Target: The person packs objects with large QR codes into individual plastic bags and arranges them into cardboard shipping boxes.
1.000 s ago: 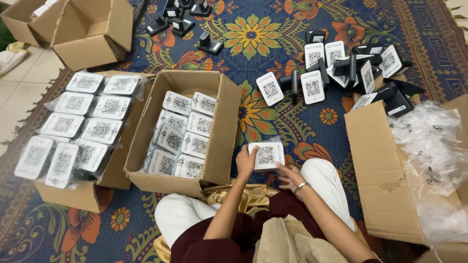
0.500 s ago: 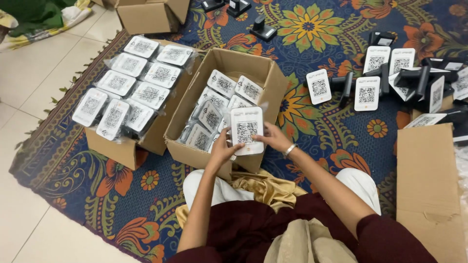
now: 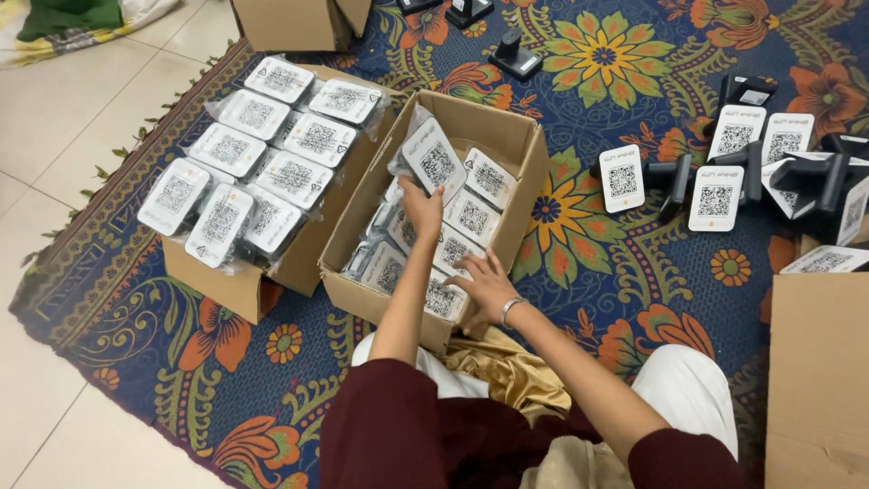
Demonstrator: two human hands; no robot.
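I see right hand flat and open on the bagged packs in the middle box, holding nothing. Further in, left hand is closed on one bagged white card, tilted above the packs. Beyond on left, 2nd box is full w/ same packs.

box packed w/ packets, top open, full box blocks left

maroon sleeves pushed up, white trousers, thin silver bracelet on right wrist.
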